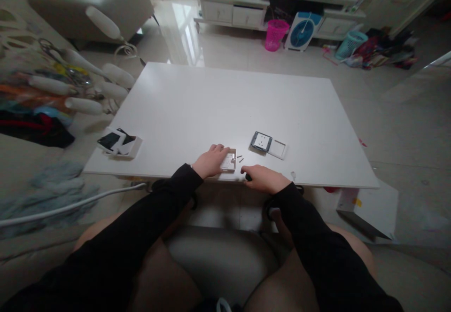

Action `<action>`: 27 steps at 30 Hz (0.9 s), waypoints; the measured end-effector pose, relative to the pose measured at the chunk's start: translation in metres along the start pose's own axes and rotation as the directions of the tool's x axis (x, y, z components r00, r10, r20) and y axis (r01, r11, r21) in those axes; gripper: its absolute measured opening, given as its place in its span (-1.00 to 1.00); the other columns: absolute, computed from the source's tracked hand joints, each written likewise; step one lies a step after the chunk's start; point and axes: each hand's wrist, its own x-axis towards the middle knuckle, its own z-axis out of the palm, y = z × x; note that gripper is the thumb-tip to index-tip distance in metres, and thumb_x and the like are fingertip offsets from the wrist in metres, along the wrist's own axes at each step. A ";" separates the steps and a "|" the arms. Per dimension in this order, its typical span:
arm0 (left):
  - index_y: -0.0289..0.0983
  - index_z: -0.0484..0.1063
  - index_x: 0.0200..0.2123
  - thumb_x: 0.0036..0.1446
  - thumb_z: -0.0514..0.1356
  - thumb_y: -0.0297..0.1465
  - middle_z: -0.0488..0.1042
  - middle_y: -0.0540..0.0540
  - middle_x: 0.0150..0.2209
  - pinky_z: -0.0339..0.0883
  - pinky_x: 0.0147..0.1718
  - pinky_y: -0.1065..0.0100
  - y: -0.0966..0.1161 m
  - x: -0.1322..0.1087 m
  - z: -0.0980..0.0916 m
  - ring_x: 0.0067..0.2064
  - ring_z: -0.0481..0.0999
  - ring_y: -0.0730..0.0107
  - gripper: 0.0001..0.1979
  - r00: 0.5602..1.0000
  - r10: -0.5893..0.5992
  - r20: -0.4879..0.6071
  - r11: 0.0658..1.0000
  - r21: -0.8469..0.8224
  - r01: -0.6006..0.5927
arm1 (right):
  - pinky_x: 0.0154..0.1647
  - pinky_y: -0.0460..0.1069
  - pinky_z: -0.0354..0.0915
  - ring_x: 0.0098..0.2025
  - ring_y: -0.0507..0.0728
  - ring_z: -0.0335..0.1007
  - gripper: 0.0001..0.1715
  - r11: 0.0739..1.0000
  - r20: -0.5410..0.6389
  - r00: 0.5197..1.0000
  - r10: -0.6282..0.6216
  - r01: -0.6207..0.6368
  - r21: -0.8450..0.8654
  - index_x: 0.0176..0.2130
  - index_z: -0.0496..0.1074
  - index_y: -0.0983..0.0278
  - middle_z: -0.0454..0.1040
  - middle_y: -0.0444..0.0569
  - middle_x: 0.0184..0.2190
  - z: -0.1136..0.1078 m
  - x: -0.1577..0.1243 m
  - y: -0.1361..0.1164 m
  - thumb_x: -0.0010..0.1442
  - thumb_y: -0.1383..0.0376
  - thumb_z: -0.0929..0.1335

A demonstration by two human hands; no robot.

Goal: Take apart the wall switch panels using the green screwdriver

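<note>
Daylight from 12 o'clock glares off the glossy floor [183, 30] and washes the white table [225, 100] pale, while 6 o'clock sits dim. I get the left hand [210, 160] and right hand [265, 179] fairly sharp at centre; edges at 9 and 3 o'clock smear and bow.

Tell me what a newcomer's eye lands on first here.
At the near edge of the white table, the left hand rests on a white plate, the right hand beside it. Just past them lie small screws and a grey socket. Far back, a pink basket stands out on the floor.
</note>
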 end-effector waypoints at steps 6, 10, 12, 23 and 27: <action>-0.19 0.22 0.33 0.02 0.34 -0.56 0.25 -0.39 0.33 0.31 0.23 -0.14 0.000 -0.006 -0.006 0.36 0.20 -0.27 -0.20 0.998 -0.057 0.013 0.998 -0.016 0.057 | -0.13 0.02 0.31 -0.01 0.28 0.57 -0.65 0.992 -0.058 0.996 0.073 -0.079 -0.101 0.03 0.51 0.28 0.61 0.19 -0.02 -0.001 0.010 0.015 0.25 0.41 0.35; -0.24 0.14 0.39 0.05 0.39 -0.48 0.08 -0.51 0.44 0.28 0.27 -0.15 0.005 -0.012 -0.009 0.44 0.13 -0.36 -0.14 0.993 -0.105 0.053 0.994 0.044 0.102 | -0.15 0.04 0.30 0.00 0.29 0.56 -0.64 0.967 -0.139 0.978 0.153 -0.177 -0.181 0.01 0.49 0.28 0.59 0.21 0.00 0.000 0.026 0.020 0.28 0.47 0.26; -0.23 0.11 0.40 0.09 0.38 -0.45 0.03 -0.50 0.47 0.31 0.26 -0.11 0.008 -0.016 -0.012 0.43 0.19 -0.32 -0.14 0.989 -0.126 0.083 0.989 0.090 0.119 | -0.13 0.04 0.31 0.02 0.29 0.56 -0.64 0.962 -0.172 0.972 0.159 -0.192 -0.194 0.03 0.46 0.26 0.58 0.19 0.01 0.003 0.037 0.020 0.32 0.47 0.24; -0.26 0.11 0.38 0.17 0.37 -0.33 0.18 -0.47 0.39 0.45 0.15 0.10 0.012 -0.031 -0.036 0.30 0.47 -0.13 -0.21 0.975 -0.169 0.144 0.979 0.143 0.149 | -0.18 0.02 0.30 -0.11 0.20 0.53 -0.60 0.969 -0.270 0.958 0.096 -0.152 -0.193 0.22 0.31 0.20 0.35 0.14 0.15 0.017 0.062 0.025 0.43 0.33 0.25; -0.27 0.15 0.36 0.19 0.34 -0.32 0.31 -0.42 0.30 0.47 0.08 0.14 0.017 -0.036 -0.040 0.19 0.56 -0.08 -0.27 0.970 -0.186 0.160 0.972 0.171 0.158 | -0.18 0.00 0.27 -0.09 0.18 0.51 -0.69 0.976 -0.280 0.958 0.071 -0.125 -0.180 0.13 0.37 0.24 0.38 0.11 0.10 0.020 0.066 0.028 0.43 0.33 0.25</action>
